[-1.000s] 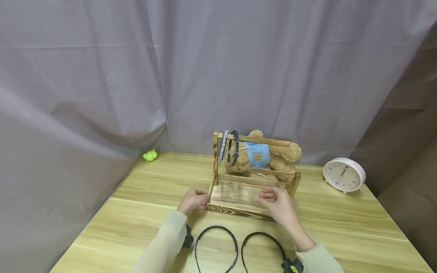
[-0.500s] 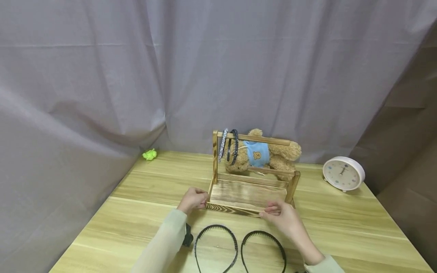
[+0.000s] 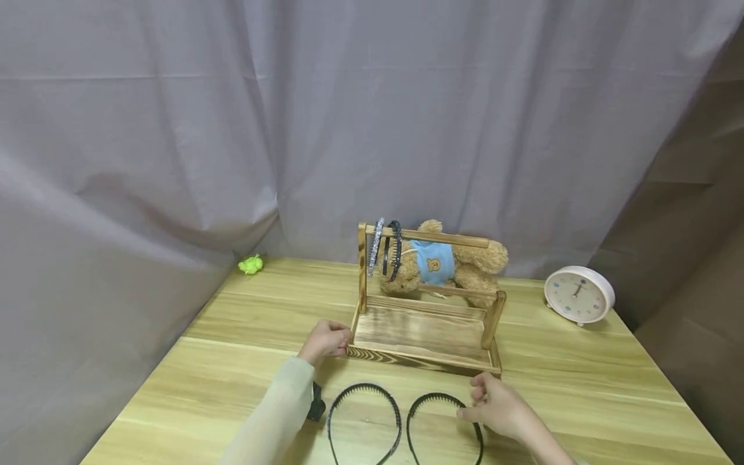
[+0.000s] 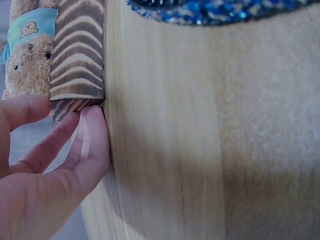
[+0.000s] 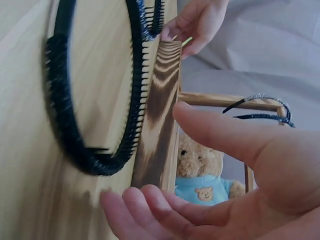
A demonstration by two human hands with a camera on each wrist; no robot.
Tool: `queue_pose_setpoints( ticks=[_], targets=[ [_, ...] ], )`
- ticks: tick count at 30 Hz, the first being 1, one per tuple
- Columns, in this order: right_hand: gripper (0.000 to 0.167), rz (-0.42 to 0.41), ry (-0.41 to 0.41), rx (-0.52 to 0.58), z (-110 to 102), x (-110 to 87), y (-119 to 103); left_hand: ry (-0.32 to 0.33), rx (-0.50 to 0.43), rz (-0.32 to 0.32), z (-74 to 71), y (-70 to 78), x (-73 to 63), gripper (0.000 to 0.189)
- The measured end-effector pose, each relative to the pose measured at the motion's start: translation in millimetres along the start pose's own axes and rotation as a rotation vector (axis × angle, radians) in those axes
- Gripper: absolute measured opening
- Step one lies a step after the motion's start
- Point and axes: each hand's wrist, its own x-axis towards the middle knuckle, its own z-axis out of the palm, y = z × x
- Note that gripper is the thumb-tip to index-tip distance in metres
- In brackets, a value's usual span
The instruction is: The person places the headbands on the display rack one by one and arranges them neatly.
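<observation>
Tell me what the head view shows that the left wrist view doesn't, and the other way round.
Only the head view: the right hand, the white clock, the green toy, and the headbands hanging on the wooden rack.

Only the left wrist view: the teddy bear's dark eyes, the blue glitter on a tabletop headband, and a close look at the fingers against the rack's end.

Both: the left hand gripping the rack's corner, the bear's blue shirt, and the wooden tabletop.

Smooth, dark-grained brown wooden rack, head view's centre; rough, glittering black toothed headband, right wrist view's upper left; fuzzy tan plush bear.
</observation>
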Motion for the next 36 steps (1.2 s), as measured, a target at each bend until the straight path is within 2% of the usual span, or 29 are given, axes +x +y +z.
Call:
queue_pose_setpoints(
  ticks=[6, 11, 18, 20, 25, 29, 36],
  targets=[
    [0.064, -0.025, -0.101, 0.121, 1.0, -6.0, 13.2, -0.006, 0.003, 0.000, -0.1, -0.4, -1.0, 0.040],
    [0.058, -0.010, -0.110, 0.124, 6.6, -8.1, 14.9, 0.005, 0.001, -0.008, -4.2, -2.7, -1.9, 0.040],
    [0.051, 0.036, 0.001, -0.060, 20.0, -8.0, 15.6, 0.003, -0.007, -0.003, -2.9, -2.4, 0.2, 0.040],
    [0.047, 0.046, 0.004, -0.057, 20.4, -7.7, 17.7, -0.004, -0.013, -0.002, -2.4, -2.3, 1.0, 0.040],
    [0.032, -0.026, -0.120, 0.067, 10.5, -7.1, 29.9, -0.022, -0.017, 0.006, -1.5, -2.1, 1.9, 0.039],
    [0.025, -0.028, -0.217, 0.193, 0.2, -4.8, 36.0, -0.022, -0.010, 0.006, -1.9, -1.5, 1.4, 0.039],
    [0.036, -0.069, -0.417, 0.422, -12.8, -6.0, 44.9, -0.014, 0.001, 0.010, -2.7, -0.4, -0.4, 0.038]
  ],
)
